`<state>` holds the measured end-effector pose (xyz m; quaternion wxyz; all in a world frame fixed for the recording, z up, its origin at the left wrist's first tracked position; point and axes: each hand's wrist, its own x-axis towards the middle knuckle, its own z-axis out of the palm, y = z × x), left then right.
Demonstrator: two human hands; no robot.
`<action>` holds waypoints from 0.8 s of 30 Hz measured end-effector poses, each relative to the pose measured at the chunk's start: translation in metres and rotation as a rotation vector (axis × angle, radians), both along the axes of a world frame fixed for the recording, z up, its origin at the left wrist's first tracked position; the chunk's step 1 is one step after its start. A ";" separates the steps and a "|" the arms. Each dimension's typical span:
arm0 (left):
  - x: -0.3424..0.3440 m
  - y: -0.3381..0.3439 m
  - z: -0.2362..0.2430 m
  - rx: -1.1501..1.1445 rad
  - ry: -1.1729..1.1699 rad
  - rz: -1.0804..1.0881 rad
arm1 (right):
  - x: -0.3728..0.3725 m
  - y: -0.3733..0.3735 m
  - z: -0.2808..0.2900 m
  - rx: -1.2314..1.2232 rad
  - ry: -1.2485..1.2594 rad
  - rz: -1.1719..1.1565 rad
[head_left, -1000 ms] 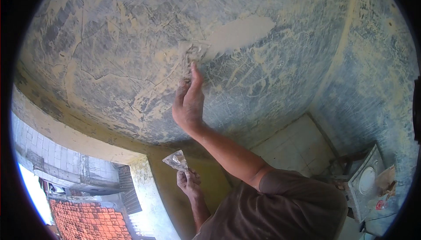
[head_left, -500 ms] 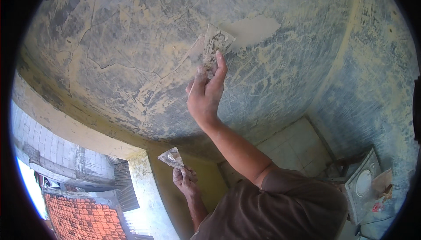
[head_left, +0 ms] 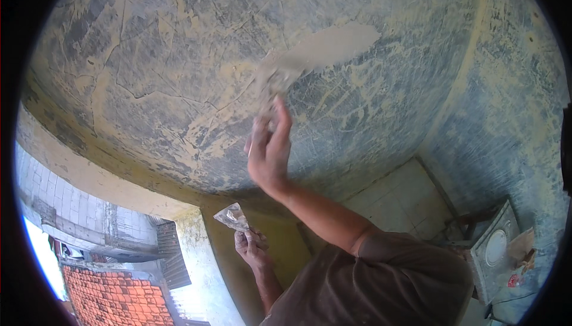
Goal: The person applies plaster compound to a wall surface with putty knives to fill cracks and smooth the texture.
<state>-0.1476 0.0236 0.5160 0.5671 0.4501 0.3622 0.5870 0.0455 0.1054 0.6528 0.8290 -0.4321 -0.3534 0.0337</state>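
Note:
My right hand (head_left: 269,159) is raised and closed around a putty knife (head_left: 279,83), whose blade is smeared with grey paste and blurred by motion. The blade lies against the rough, mottled wall (head_left: 179,58), at the lower left end of a smooth strip of wet filler (head_left: 336,45). Lower down, my left hand (head_left: 252,247) grips a second putty knife (head_left: 232,216) by its handle. This one points up, away from the wall surface, with a paste-coated triangular blade.
A curved ledge (head_left: 101,174) and a pale pillar (head_left: 199,254) border an opening at left, with orange roof tiles (head_left: 113,295) outside. At lower right, a white appliance-like box with a round disc (head_left: 496,247) stands near a bluish side wall (head_left: 506,117).
My right hand and its putty knife have moved down and slightly left along the wall. The smooth filler strip now extends further to the lower left. My left hand has barely moved.

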 end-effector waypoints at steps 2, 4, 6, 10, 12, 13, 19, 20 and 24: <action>0.000 -0.001 -0.002 -0.002 -0.007 -0.006 | 0.024 0.004 0.016 0.073 0.041 -0.075; 0.003 0.001 -0.002 0.004 -0.012 -0.020 | 0.034 0.013 0.011 0.008 -0.099 -0.286; 0.006 -0.001 -0.002 -0.032 -0.026 -0.008 | 0.038 0.017 -0.001 -0.061 -0.240 -0.498; 0.003 0.000 -0.006 -0.021 -0.032 -0.030 | 0.025 -0.007 -0.038 -0.173 -0.277 -0.318; 0.004 0.000 -0.007 -0.016 -0.030 -0.004 | 0.034 -0.010 -0.061 -0.068 -0.331 -0.246; 0.005 0.001 -0.007 -0.016 -0.033 -0.003 | 0.046 -0.014 -0.060 0.000 -0.357 -0.264; 0.004 0.001 -0.009 -0.018 -0.033 -0.052 | 0.108 -0.013 -0.008 0.022 -0.699 -0.573; 0.005 0.000 -0.010 -0.034 -0.038 -0.046 | 0.112 -0.013 -0.012 0.021 -0.702 -0.576; 0.003 0.002 -0.019 -0.017 0.003 -0.041 | 0.112 -0.017 -0.033 -0.168 -0.682 -0.522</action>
